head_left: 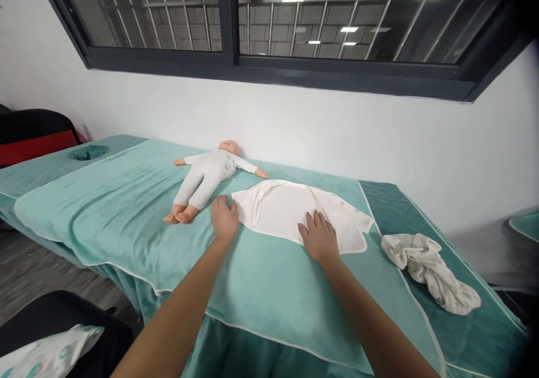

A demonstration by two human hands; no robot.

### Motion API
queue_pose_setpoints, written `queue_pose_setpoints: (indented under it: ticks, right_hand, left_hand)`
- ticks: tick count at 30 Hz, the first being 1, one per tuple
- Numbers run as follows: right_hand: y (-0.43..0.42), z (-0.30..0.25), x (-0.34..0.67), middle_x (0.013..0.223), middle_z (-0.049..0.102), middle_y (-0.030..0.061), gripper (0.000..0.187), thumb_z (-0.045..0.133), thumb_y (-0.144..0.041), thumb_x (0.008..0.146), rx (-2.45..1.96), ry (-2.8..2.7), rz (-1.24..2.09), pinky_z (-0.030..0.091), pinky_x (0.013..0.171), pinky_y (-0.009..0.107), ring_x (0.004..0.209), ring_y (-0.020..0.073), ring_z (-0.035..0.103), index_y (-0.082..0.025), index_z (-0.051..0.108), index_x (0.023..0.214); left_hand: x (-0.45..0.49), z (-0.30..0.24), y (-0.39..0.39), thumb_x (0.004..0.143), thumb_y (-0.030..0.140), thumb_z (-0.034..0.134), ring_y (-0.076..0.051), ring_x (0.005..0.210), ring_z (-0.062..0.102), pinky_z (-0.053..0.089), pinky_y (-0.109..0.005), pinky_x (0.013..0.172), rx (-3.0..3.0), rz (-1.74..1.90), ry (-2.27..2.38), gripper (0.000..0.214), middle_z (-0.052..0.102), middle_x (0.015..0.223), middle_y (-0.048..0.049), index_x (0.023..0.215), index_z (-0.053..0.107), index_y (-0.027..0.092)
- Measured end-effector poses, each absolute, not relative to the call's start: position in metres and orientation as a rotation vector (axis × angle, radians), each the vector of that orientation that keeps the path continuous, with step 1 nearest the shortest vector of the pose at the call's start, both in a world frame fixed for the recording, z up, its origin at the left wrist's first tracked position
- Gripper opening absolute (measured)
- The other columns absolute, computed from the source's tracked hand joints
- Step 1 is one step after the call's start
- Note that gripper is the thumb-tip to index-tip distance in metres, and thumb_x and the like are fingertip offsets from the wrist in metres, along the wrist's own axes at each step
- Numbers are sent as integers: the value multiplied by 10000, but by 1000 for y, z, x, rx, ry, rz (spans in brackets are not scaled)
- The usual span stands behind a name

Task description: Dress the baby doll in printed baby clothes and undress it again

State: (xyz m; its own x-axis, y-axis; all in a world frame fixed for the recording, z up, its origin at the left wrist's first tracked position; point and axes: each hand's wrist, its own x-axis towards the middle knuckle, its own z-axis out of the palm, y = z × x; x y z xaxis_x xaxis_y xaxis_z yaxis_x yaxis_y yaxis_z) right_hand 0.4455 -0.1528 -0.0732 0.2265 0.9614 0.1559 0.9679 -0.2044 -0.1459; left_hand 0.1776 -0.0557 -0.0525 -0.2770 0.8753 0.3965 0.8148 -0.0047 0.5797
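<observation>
A white baby top (282, 209) with a small print along its right side lies spread on the green bed cover. My right hand (320, 236) rests palm down on its right half, fingers apart. At the top's left sleeve end is my left hand (224, 219), lying on the cover with fingers slightly bent and thumb beside the cloth's edge. Whether it pinches any fabric is hard to see. Behind it to the left, a baby doll (208, 173) in a white bodysuit lies on its back, arms out, head near the wall.
A crumpled printed white cloth (432, 271) lies on the bed's right end. The bed (109, 198) has a face hole (89, 152) at its left end. A black chair (80, 316) holding a printed package (54, 353) stands front left. Behind are a wall and barred window (269, 74).
</observation>
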Motion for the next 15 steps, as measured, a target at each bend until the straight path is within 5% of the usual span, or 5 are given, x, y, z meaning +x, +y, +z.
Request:
queue_pose_setpoints:
  ticks: [6,15]
  right_hand:
    - [-162,-75,444,1614,338,118,572,269,-445,1038,-2213,-1856,-86,237,1188,441,1500,258,276,-160,445,1502]
    - [-161,-75,445,1557,447,79,496,309,-418,1039,-2093,-1823,-143,299,1152,450,1441,255,381,-192,550,1409]
  left_hand:
    - [155,-48,-21,894,458,518,-368,1228,514,393,-540,1016,1885,908,2270,363,626,1224,-174,1058,662,167]
    - [155,-55,7,918,393,510,-242,1024,630,452,-364,904,1961,1009,1970,220,710,1087,-62,975,634,220]
